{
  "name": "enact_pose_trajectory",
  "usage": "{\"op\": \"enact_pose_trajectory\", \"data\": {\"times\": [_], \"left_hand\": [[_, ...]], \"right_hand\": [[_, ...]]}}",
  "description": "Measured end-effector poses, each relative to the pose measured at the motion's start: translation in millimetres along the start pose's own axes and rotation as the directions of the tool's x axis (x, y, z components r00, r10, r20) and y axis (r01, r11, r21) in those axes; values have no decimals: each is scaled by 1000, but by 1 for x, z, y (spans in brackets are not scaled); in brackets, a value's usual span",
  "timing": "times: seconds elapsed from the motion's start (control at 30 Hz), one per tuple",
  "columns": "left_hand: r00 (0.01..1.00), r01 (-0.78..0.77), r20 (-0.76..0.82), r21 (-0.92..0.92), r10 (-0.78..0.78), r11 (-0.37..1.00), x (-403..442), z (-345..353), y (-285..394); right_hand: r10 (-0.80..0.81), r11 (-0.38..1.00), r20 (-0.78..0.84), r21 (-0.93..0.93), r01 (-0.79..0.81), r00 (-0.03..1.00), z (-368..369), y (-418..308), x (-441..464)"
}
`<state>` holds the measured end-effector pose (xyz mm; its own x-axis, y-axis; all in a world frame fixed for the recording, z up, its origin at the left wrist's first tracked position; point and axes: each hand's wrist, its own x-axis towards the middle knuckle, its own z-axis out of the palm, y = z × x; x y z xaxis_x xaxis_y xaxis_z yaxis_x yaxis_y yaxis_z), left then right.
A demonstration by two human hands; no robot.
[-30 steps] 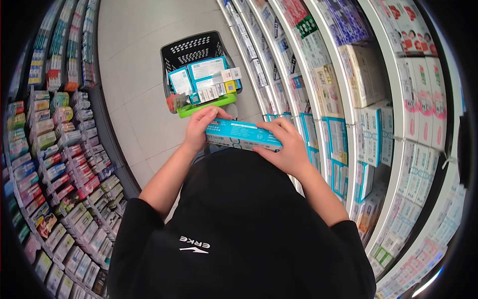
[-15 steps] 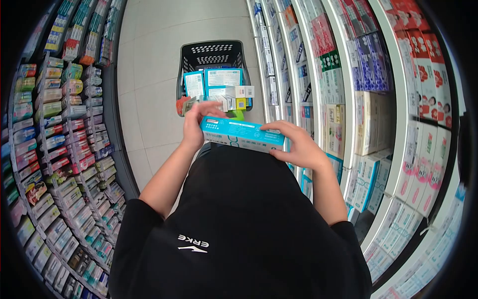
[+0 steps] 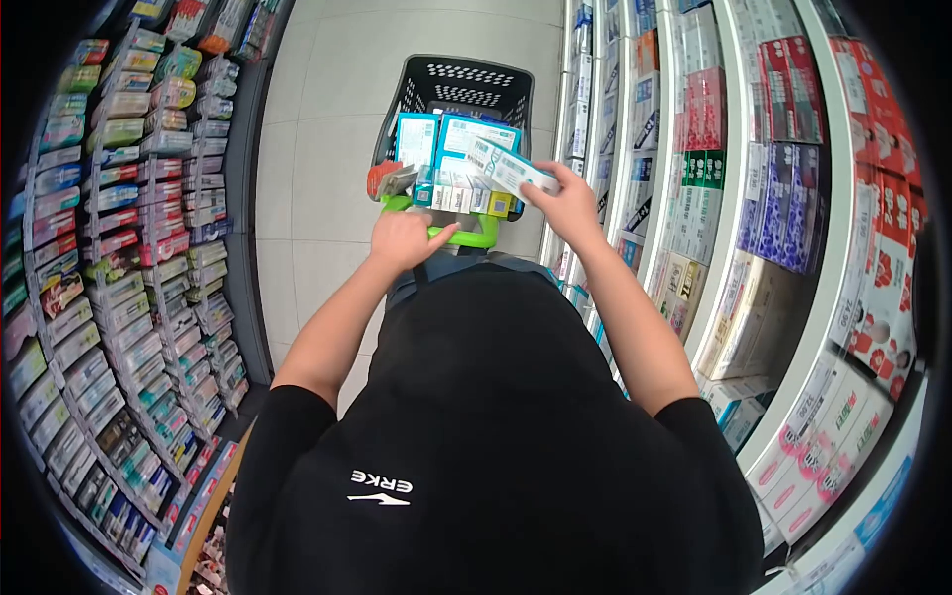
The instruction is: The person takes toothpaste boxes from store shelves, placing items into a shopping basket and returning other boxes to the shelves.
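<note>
My right hand [image 3: 567, 206] grips the right end of a white and blue toothpaste box [image 3: 508, 167], thumb below and fingers above. The box is tilted over a black shopping basket [image 3: 405, 104] with perforated sides. My left hand [image 3: 401, 239] is closed round the left part of the basket's green handle [image 3: 483, 236], its thumb pointing right. Inside the basket are a blue-edged white box [image 3: 416, 136], a larger similar box [image 3: 481, 132], several small boxes and a yellow-marked box [image 3: 500, 204]. An orange-red item [image 3: 380, 179] sticks out at the left.
Racks of packaged toothbrushes [image 3: 119, 288] line the left side. To the right, white shelves [image 3: 729, 312] hold many toothpaste boxes, with red boxes [image 3: 883, 268] at the far right. Pale floor tiles [image 3: 327, 89] run along the aisle.
The toothpaste box has moved from in front of my body to over the basket, in my right hand. My left hand has come down onto the green handle. The view has shifted left.
</note>
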<state>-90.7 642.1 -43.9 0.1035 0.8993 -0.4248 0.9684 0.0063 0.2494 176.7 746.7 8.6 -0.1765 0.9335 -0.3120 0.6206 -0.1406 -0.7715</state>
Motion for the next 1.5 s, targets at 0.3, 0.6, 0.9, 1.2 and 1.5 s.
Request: {"op": "enact_pose_trajectory", "data": {"times": [0.3, 0.6, 0.9, 1.2, 1.5], "left_hand": [[995, -66, 74, -33, 68, 997, 11, -9, -8], [975, -7, 224, 10, 5, 1000, 18, -21, -5], [976, -8, 216, 32, 1, 999, 29, -16, -8], [983, -24, 183, 99, 6, 995, 52, -19, -14], [992, -18, 124, 40, 13, 999, 79, -37, -10]], "right_hand": [[-127, 963, 56, -231, 137, 990, 99, 43, 93], [16, 911, 243, -403, 86, 970, 125, 61, 106], [-106, 900, 395, -353, 257, 913, 97, 69, 79], [-378, 752, 597, -248, 611, 707, 90, 40, 5], [-499, 669, 353, -424, 610, 792, 92, 38, 13]]}}
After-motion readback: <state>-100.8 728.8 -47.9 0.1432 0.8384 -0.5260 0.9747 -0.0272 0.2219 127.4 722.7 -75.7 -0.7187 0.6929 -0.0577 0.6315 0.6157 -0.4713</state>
